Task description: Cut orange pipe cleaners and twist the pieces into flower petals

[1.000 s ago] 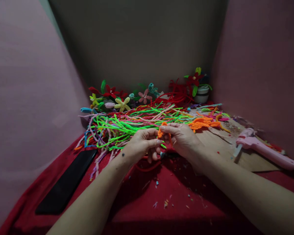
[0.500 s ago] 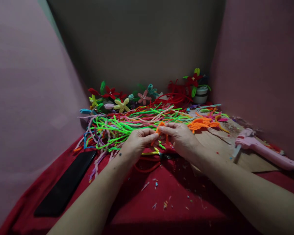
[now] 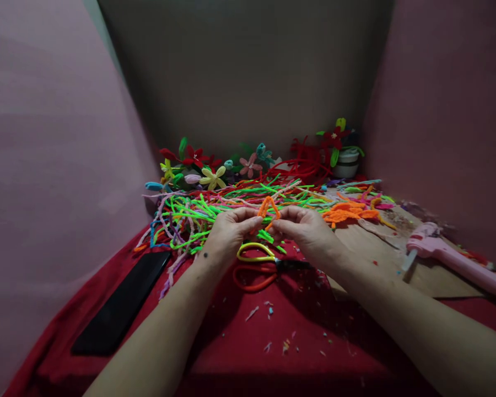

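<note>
Between my two hands is an orange pipe cleaner [image 3: 268, 204], bent into a narrow arch with its peak upward. My left hand [image 3: 234, 227] pinches its left side between thumb and fingers. On the other side, my right hand [image 3: 300, 225] pinches the right leg near its lower end. Just below the hands, a pair of scissors [image 3: 258, 253] with one yellow and one red handle lies on the red cloth [image 3: 297, 353]. Behind the hands spreads a heap of loose pipe cleaners [image 3: 194, 212], mostly bright green.
Orange pipe-cleaner pieces [image 3: 344, 214] lie on cardboard [image 3: 367, 248] at right, near a pink glue gun [image 3: 450, 251]. A black flat object [image 3: 122, 303] rests at left. Pipe-cleaner flowers [image 3: 213, 177] and a small white pot [image 3: 346, 164] stand at the back.
The orange pipe cleaner, bunched between the fingers before, now shows as an open, pointed arch. My hands have moved slightly apart, and more of the scissors is visible. The whole view has shifted a little.
</note>
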Available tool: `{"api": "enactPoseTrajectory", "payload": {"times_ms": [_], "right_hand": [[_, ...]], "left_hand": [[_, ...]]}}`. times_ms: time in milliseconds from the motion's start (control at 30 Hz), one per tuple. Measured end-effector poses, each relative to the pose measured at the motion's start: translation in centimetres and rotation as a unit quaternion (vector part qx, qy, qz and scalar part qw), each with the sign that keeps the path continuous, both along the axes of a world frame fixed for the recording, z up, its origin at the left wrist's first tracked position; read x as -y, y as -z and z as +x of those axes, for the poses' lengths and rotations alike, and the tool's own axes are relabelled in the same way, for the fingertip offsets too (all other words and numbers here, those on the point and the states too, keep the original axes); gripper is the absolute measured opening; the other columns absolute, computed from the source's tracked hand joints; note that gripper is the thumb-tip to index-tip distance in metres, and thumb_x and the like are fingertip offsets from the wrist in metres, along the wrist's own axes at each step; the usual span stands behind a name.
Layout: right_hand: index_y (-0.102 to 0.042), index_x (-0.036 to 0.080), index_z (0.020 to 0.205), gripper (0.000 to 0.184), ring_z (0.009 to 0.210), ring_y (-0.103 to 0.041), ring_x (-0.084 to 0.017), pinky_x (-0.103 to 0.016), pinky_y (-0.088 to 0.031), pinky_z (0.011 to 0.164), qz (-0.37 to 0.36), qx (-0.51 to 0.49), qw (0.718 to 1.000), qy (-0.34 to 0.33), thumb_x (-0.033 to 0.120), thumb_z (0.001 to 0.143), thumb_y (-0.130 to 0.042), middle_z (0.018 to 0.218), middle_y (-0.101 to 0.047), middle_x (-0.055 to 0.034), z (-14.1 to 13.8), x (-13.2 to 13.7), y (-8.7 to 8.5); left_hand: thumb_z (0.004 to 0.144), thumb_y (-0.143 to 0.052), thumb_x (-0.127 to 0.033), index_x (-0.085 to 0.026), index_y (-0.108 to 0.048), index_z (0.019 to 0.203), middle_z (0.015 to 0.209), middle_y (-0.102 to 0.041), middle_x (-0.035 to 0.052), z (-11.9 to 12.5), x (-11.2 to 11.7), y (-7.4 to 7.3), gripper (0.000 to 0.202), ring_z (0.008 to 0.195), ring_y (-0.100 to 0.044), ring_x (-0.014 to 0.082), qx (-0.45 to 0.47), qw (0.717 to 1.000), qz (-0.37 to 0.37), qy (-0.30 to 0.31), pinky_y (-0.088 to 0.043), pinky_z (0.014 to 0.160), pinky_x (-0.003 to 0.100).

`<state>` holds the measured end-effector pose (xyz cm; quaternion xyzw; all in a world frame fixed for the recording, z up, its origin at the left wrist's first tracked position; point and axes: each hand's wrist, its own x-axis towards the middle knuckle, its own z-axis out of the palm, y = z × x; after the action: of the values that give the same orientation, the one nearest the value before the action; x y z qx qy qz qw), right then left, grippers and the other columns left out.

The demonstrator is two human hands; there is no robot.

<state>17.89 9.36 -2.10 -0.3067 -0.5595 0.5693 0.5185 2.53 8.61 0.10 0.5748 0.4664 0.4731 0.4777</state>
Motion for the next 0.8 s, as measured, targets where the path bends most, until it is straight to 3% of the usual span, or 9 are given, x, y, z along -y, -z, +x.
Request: {"api": "enactPoseTrajectory", "payload": {"times_ms": [200, 533, 800], "right_hand": [[-0.054, 0.015, 0.069, 0.014, 0.053, -0.056, -0.01, -0.025, -0.046, 0.058, -0.022, -0.107, 0.994, 0.02, 0.023, 0.065, -0.065, 0.064, -0.063, -0.0001, -0.2, 0.1, -0.3], [-0.055, 0.016, 0.067, 0.007, 0.052, -0.05, -0.009, -0.022, -0.041, 0.052, 0.1, 0.059, 0.986, 0.123, 0.021, 0.07, -0.058, 0.058, -0.057, 0.0024, 0.0, 0.1, 0.0], [-0.055, 0.016, 0.07, 0.007, 0.054, -0.052, -0.01, -0.024, -0.042, 0.054, 0.095, 0.027, 0.989, 0.107, 0.022, 0.071, -0.057, 0.059, -0.058, 0.0011, 0.0, 0.3, -0.4]], "left_hand": [[0.065, -0.065, -0.022, -0.012, -0.063, 0.069, 0.059, -0.057, -0.0016, 0.6, 0.3, 0.3, 0.011, 0.052, -0.046, 0.0065, -0.005, 0.999, 0.04, 0.01, -0.036, 0.05, 0.019], [0.062, -0.064, -0.018, -0.013, -0.061, 0.069, 0.06, -0.058, -0.002, 1.2, 0.6, 0.3, 0.009, 0.054, -0.049, 0.0076, -0.004, 0.999, 0.048, -0.008, -0.038, 0.054, 0.02], [0.062, -0.061, -0.015, -0.012, -0.06, 0.07, 0.058, -0.056, -0.0027, 1.4, 0.6, 0.3, 0.009, 0.052, -0.047, 0.0067, -0.009, 0.999, 0.052, 0.0, -0.035, 0.05, 0.019]]}}
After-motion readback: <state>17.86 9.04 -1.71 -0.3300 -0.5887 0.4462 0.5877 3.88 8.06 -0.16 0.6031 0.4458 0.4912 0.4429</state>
